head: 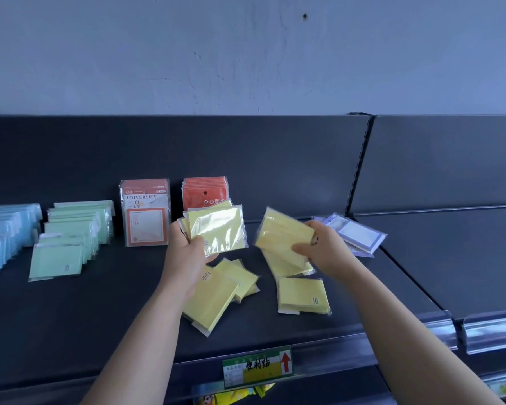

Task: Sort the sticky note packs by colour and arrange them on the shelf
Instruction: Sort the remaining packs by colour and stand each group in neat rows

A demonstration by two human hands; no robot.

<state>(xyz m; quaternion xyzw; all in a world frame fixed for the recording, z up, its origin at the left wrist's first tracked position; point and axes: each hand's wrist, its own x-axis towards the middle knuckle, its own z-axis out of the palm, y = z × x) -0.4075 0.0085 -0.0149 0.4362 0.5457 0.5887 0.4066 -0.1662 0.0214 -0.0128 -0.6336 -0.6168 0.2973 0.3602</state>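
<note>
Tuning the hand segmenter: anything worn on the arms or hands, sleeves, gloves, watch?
Left hand and right hand are ungloved; left forearm and right forearm show no sleeves, watch or bracelet. A dark spot on the right hand may be a ring; unclear.

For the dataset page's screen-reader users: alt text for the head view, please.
A person's left hand grips a fan of yellow sticky note packs and the right hand a second yellow bundle above a dark shelf, where loose yellow packs lie. Rows of blue packs, green packs and orange-red packs sit to the left; purple packs lie at right.
</note>
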